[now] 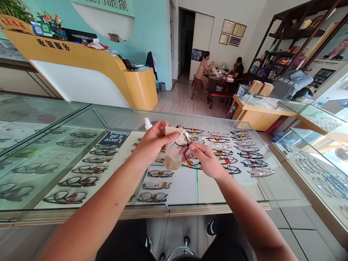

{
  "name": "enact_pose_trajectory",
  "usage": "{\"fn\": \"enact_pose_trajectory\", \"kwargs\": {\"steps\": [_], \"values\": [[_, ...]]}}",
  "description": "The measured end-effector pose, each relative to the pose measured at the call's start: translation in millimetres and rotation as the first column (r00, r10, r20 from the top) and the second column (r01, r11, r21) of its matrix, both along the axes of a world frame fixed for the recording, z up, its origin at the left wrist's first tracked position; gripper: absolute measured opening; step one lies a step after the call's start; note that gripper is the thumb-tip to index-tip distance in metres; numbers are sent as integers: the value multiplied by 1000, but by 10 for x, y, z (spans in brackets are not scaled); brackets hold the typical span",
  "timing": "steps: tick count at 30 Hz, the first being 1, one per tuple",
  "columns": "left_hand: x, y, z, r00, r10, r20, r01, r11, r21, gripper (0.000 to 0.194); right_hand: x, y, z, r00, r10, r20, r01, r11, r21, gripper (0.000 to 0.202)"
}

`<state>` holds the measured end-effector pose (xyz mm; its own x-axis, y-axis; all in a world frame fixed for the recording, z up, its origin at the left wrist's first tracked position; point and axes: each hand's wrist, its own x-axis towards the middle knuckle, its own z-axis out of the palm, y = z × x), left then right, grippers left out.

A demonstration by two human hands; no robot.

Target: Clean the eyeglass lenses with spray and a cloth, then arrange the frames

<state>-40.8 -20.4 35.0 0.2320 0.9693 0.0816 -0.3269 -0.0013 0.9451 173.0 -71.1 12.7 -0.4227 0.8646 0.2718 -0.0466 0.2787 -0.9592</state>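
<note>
Above the glass display case (174, 210), my left hand (157, 139) pinches a beige cleaning cloth (173, 159) between thumb and fingers. The cloth hangs down and lies against one lens of a pair of dark-rimmed eyeglasses (187, 156). My right hand (203, 155) grips those eyeglasses by the frame, thumb on top. Cloth and fingers hide part of the frame. Just beyond my left hand stands a white-capped bottle (148, 124) on the glass top. Below the hands, rows of eyeglasses (160, 174) show through the glass.
A dark sign (117, 138) lies inside the case. Beyond it is a yellow and white counter (141, 87). Two people sit at a table (220, 78) at the back. More glass cases (320, 166) stand to the right. A stool base (186, 250) shows below me.
</note>
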Motion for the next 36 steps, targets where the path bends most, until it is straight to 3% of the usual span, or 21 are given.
{"fn": "enact_pose_trajectory", "kwargs": {"steps": [4, 8, 12, 18, 24, 26, 28, 31, 33, 36], "values": [[33, -31, -24, 1000, 9, 6, -9, 998, 55, 68, -4, 5, -5, 999, -23, -25, 23, 1000, 8, 53], [93, -70, -64, 992, 126, -13, -120, 967, 225, 64, -4, 1, 15, 998, -36, -52, 35, 999, -19, 51], [124, -120, -83, 981, 185, -58, -157, 933, 325, 65, -9, -4, 25, 997, -19, -70, 17, 999, -32, 49], [128, -142, -171, 877, 398, -269, -212, 823, 528, 34, -21, 6, -30, 997, 0, -72, -3, 999, -41, 48], [148, -150, -194, 844, 432, -317, -177, 783, 597, 27, -46, 8, -57, 998, 7, -69, -9, 1000, -28, 48], [163, -159, -194, 858, 420, -296, -194, 798, 571, 29, -60, 5, -57, 999, 9, -46, -10, 1000, -18, 51], [184, -160, -203, 891, 372, -259, -214, 849, 484, 35, -73, -2, -56, 1000, 3, -27, -4, 1000, -7, 52], [226, -153, -223, 956, 268, -116, -230, 936, 265, 56, -88, -10, -62, 1000, -11, -11, 12, 1000, 17, 53], [254, -150, -229, 973, 231, -10, -228, 965, 126, 69, -95, -11, -72, 1000, -18, -17, 18, 1000, 23, 54], [282, -159, -220, 995, 91, 26, -92, 996, 10, 61, -101, -6, -88, 999, -27, -44, 28, 999, 17, 53]]}}
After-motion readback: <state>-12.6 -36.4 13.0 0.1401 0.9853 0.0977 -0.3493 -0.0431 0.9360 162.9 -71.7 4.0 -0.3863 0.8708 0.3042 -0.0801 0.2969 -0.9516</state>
